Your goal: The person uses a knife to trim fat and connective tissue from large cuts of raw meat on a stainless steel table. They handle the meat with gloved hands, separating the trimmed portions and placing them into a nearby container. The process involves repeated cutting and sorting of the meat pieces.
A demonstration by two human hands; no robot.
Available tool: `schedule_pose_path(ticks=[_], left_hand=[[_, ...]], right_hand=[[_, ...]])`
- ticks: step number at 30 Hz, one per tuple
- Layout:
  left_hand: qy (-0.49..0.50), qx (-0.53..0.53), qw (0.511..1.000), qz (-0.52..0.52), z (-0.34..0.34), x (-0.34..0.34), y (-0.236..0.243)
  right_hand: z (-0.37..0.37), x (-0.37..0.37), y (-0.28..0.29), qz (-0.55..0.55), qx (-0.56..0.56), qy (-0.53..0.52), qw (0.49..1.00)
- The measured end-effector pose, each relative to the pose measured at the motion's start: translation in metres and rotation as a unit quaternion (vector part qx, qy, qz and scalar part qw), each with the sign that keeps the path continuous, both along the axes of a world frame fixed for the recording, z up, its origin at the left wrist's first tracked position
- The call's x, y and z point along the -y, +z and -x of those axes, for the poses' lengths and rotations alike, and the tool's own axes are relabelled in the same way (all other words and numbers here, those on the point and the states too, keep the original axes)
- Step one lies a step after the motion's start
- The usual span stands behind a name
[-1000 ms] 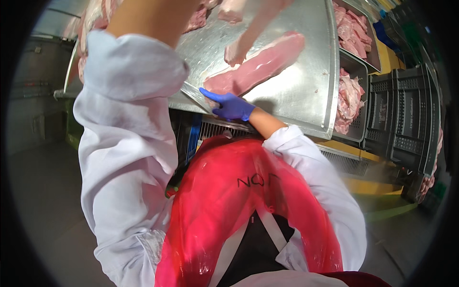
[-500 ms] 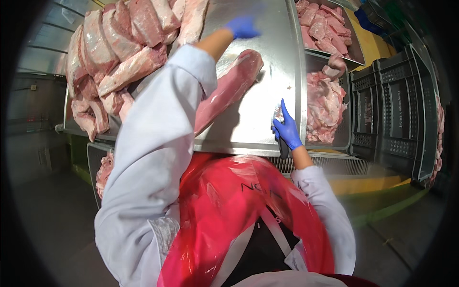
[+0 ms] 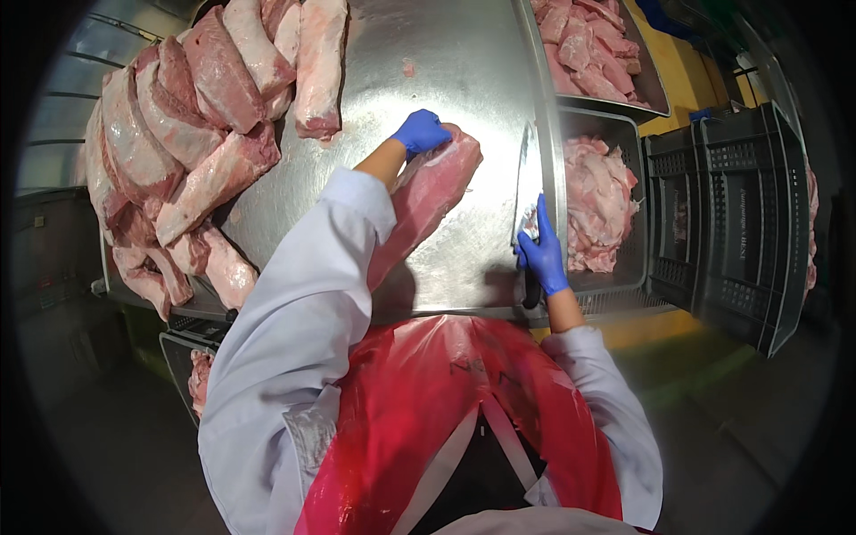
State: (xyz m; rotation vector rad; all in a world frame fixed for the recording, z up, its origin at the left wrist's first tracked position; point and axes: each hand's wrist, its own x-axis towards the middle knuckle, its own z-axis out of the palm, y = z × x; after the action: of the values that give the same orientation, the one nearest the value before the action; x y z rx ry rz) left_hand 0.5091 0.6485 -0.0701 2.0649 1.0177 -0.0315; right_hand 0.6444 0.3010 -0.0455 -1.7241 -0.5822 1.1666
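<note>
A long pink piece of pork loin point(image 3: 430, 187) lies slantwise on the metal work table point(image 3: 392, 98). My left hand point(image 3: 422, 132), in a blue glove, has its fingers curled onto the loin's far end; the fingertips are partly hidden. Part of the loin is covered by my left sleeve. On the right, my blue-gloved right hand point(image 3: 545, 257) grips a knife point(image 3: 524, 169) by its dark handle, index finger stretched along it. The blade points away from me beside the table's right rim, apart from the loin.
Several large loin pieces point(image 3: 214, 71) are heaped at the far left. Right of the table stand a tray of pink cuts point(image 3: 588, 49), a grey bin of trimmings point(image 3: 602, 205) and a dark plastic crate point(image 3: 731, 223). Another bin point(image 3: 178, 366) sits low at left.
My left hand has come back toward me from the far part of the table and now grips the loin's far end. My right hand still holds the knife. The view has shifted slightly.
</note>
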Motion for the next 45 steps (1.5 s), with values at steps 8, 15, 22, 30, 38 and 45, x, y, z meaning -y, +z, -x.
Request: schedule_pose_path(ticks=[8,15,22,30,38,45], left_hand=[[0.074,0.142,0.986,0.052,0.015,0.038,0.028],[0.045,0.153,0.985,-0.066,0.018,0.052,0.025],[-0.014,0.106,0.988,-0.111,0.019,0.073,0.066],[-0.045,0.146,0.981,-0.12,0.016,0.083,0.08],[0.021,0.183,0.982,-0.047,0.028,0.054,0.062],[0.015,0.153,0.986,-0.061,0.035,0.033,0.069]], right_hand=[[0.003,-0.169,0.018,-0.01,0.067,0.064,0.996],[-0.021,-0.059,0.028,0.014,0.01,0.258,0.966],[-0.017,-0.126,0.03,-0.018,0.067,0.289,0.955],[-0.009,-0.133,0.038,0.014,0.043,0.296,0.954],[-0.012,-0.066,0.012,-0.072,0.1,0.346,0.93],[0.038,-0.132,0.02,0.022,0.063,0.315,0.947]])
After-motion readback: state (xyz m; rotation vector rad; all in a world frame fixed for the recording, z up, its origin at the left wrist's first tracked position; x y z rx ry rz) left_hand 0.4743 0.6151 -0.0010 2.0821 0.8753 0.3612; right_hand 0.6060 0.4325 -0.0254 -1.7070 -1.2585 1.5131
